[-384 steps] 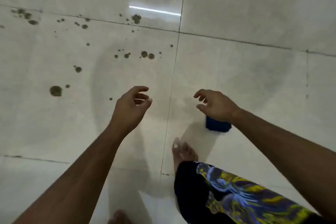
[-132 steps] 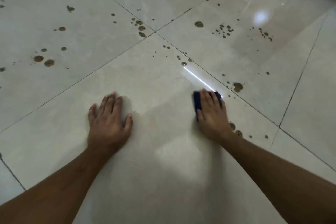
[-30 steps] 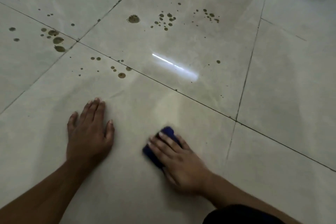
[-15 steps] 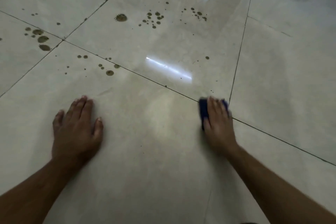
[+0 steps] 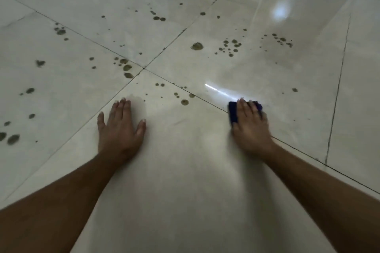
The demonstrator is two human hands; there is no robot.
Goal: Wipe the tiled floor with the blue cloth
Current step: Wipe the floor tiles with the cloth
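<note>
Two hands down on tiled floor (image 5: 185,181), palms flat, arms reaching in from bottom corners.

Left hand (image 5: 120,129): fingers straight and together, thumb splayed out to the side, pressed flat on bare tile, holding nothing. Sits just short of the four-tile grout cross (image 5: 144,68).

Right hand (image 5: 249,125): flat on top of blue cloth (image 5: 233,114), fingers straight and laid over it, pressing it to the floor. Slightly motion-blurred. No curl or pinch visible.

Blue cloth: bunched small, mostly hidden under the fingers; dark blue showing at the left edge and past the fingertips at upper right. Lies right on the diagonal grout line (image 5: 211,103), straddling two tiles. Bright light streak (image 5: 218,90) on the gloss just up-left of it.

Dark brown spots (image 5: 197,46) scattered over the far tiles: biggest splat beyond the grout cross, cluster (image 5: 231,47) to its right, another cluster (image 5: 281,40) further right, a group (image 5: 125,68) left of the cross, more blots (image 5: 10,137) at far left edge. A few small spots (image 5: 184,102) between the two hands, nearer the left one's fingertip line. Near tile under both forearms looks spot-free, pale sheen only.

Round light reflection (image 5: 279,11) upper right.
</note>
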